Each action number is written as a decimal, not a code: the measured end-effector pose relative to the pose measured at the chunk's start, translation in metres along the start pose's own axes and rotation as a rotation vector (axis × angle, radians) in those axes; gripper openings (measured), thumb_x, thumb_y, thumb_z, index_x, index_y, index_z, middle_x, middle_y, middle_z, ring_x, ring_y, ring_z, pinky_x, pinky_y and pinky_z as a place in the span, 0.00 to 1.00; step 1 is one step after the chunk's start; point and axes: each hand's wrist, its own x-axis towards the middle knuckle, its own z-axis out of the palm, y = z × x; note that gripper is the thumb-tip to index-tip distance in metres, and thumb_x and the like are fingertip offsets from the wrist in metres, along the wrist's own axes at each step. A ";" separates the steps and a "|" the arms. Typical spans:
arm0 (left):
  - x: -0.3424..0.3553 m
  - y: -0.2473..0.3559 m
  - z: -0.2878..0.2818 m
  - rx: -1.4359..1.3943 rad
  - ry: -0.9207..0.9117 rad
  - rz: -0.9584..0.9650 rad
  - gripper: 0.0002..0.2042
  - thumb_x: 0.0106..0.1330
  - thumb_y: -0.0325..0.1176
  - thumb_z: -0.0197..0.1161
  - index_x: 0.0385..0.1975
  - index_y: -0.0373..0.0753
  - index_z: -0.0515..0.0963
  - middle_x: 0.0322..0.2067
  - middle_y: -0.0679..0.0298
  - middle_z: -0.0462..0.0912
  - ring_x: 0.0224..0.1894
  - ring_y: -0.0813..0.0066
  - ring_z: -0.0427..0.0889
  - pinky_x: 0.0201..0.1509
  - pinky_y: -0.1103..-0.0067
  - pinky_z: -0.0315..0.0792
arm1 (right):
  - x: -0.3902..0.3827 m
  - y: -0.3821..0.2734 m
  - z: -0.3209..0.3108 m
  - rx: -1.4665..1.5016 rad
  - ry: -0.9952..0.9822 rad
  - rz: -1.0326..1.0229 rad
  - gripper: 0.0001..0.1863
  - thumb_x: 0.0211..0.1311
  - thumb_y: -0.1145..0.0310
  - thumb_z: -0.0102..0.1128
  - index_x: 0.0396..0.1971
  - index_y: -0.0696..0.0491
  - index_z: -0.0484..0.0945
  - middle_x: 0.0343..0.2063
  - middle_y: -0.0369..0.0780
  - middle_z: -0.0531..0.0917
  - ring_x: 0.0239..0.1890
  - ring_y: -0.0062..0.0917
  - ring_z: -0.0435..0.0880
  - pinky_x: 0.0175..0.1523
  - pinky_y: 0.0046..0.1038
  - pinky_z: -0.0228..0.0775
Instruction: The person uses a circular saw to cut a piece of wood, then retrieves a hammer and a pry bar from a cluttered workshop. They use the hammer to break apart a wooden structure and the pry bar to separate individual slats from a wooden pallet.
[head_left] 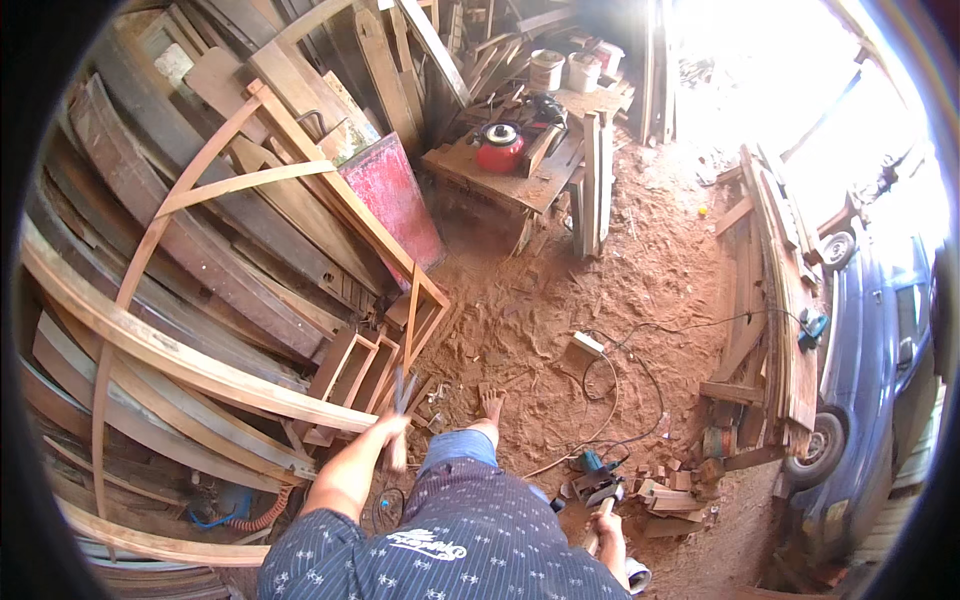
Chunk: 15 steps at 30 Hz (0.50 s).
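My left hand is closed at the near end of a long curved wooden beam. A blurred upright tool, grey above and wood-coloured below, passes through its grip; its kind is not clear. Down at my right side, my right hand is wrapped round the pale wooden handle of what looks like a hammer, its dark head partly seen. Just beyond that hand a teal power tool lies on the ground among wood offcuts.
A light wooden frame leans at left before stacked boards. Ahead stands a low worktable with a red round pot. A cable with a white socket block crosses the sawdust. Planks and a blue car line the right.
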 end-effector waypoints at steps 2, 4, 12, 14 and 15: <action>0.029 0.139 0.049 0.265 0.019 0.312 0.25 0.63 0.36 0.61 0.60 0.37 0.72 0.45 0.54 0.81 0.46 0.64 0.81 0.47 0.65 0.76 | 0.021 -0.009 -0.025 -0.287 0.028 0.126 0.12 0.57 0.75 0.59 0.39 0.67 0.79 0.27 0.47 0.83 0.25 0.36 0.85 0.28 0.40 0.80; 0.037 0.258 0.069 0.299 0.044 0.276 0.15 0.58 0.38 0.63 0.39 0.34 0.77 0.28 0.56 0.81 0.36 0.64 0.81 0.38 0.66 0.74 | 0.017 -0.048 -0.014 -0.374 -0.018 0.150 0.12 0.57 0.75 0.60 0.39 0.66 0.79 0.27 0.47 0.83 0.24 0.36 0.85 0.28 0.39 0.79; 0.092 0.582 0.181 0.434 0.041 0.557 0.19 0.58 0.42 0.62 0.42 0.33 0.73 0.35 0.48 0.82 0.40 0.59 0.82 0.44 0.64 0.75 | 0.093 -0.245 0.033 -0.337 -0.109 0.016 0.13 0.57 0.76 0.60 0.41 0.64 0.80 0.26 0.46 0.83 0.23 0.34 0.84 0.27 0.38 0.78; 0.112 0.627 0.219 0.303 -0.013 0.574 0.16 0.58 0.39 0.63 0.40 0.34 0.73 0.32 0.54 0.80 0.38 0.63 0.80 0.43 0.66 0.74 | 0.130 -0.299 0.038 -0.363 -0.128 -0.011 0.13 0.57 0.76 0.60 0.42 0.63 0.80 0.26 0.45 0.84 0.23 0.33 0.83 0.27 0.37 0.77; 0.116 0.654 0.243 0.258 -0.075 0.536 0.16 0.57 0.38 0.62 0.39 0.34 0.73 0.31 0.55 0.80 0.37 0.65 0.79 0.42 0.66 0.74 | 0.151 -0.327 0.035 -0.374 -0.117 -0.032 0.13 0.56 0.76 0.60 0.42 0.63 0.80 0.26 0.45 0.84 0.22 0.33 0.83 0.26 0.37 0.77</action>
